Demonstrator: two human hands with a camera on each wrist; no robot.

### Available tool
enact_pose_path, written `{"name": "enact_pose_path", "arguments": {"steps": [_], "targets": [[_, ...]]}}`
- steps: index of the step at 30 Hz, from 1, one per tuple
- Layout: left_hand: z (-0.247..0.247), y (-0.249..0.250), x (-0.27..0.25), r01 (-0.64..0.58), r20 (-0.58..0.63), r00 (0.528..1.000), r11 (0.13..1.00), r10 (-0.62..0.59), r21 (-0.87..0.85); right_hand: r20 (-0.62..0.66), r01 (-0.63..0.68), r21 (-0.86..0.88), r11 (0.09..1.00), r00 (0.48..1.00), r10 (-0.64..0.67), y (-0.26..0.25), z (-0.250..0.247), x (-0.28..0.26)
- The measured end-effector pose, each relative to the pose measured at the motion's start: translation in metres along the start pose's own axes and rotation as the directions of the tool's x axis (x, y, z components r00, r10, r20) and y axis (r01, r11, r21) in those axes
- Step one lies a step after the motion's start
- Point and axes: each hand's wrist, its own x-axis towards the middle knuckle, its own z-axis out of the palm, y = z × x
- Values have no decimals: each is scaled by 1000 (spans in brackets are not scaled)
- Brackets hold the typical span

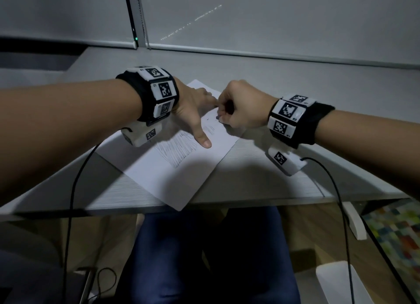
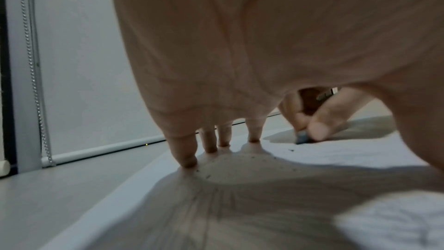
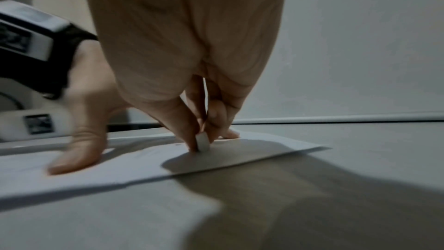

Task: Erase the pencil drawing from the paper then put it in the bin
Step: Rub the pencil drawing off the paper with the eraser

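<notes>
A white sheet of paper (image 1: pixel 181 174) lies at an angle on the grey desk (image 1: pixel 261 185), one corner past the front edge. Pencil hatching (image 1: pixel 175 148) marks its middle. My left hand (image 1: pixel 193 108) lies spread flat on the paper, thumb and fingertips (image 2: pixel 190 161) pressing it down. My right hand (image 1: pixel 236 108) pinches a small eraser (image 3: pixel 203 142) between thumb and fingers, its end touching the paper near the far corner. In the left wrist view the eraser (image 2: pixel 302 138) shows a bluish tip, with dark crumbs (image 2: pixel 254 158) scattered on the paper nearby.
A closed roller blind (image 1: pixel 272 15) with a bead chain (image 2: pixel 33 64) hangs behind the desk. Cables (image 1: pixel 72 190) run from both wrist units over the front edge. Below the desk are my legs, a white bin (image 1: pixel 338 283) on the floor at right, and a coloured mat (image 1: pixel 400 235).
</notes>
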Motion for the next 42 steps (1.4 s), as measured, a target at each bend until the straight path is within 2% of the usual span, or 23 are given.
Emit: {"name": "enact_pose_path", "arguments": {"steps": [3, 5, 9, 13, 18, 20, 25, 28, 32, 38, 42], "targets": [[1, -2, -1, -26, -15, 1000, 999, 25, -29, 88, 110, 62, 992, 990, -115, -16, 2, -8], [3, -4, 3, -21, -7, 1000, 999, 21, -29, 113, 123, 98, 988, 985, -133, -18, 2, -9], [4, -7, 10, -27, 22, 999, 999, 28, -27, 31, 41, 57, 998, 999, -43, -3, -3, 2], [5, -8, 11, -15, 5, 1000, 998, 15, -53, -16, 64, -9, 998, 998, -65, -8, 1, -2], [7, -10, 13, -27, 8, 1000, 997, 28, -67, 115, 208, 69, 976, 970, -214, -25, 4, -16], [8, -11, 15, -16, 16, 1000, 998, 17, -66, 111, 170, 83, 982, 978, -178, -17, 0, -12], [6, -11, 16, -9, 29, 1000, 1000, 10, -29, -4, 43, -18, 999, 999, -43, 4, -7, 4], [6, -10, 17, -24, 19, 1000, 999, 25, -49, 11, 64, -1, 998, 998, -64, -4, -2, -4], [6, -12, 16, -5, 11, 1000, 997, 6, -77, 110, 187, 60, 980, 975, -193, -22, 3, -20], [5, -12, 19, -26, 5, 1000, 999, 26, -29, -43, 35, 8, 999, 998, -35, 2, -1, 6], [9, -13, 18, -57, 9, 998, 997, 58, -57, -22, 72, 24, 997, 997, -71, -9, 4, 0]]}}
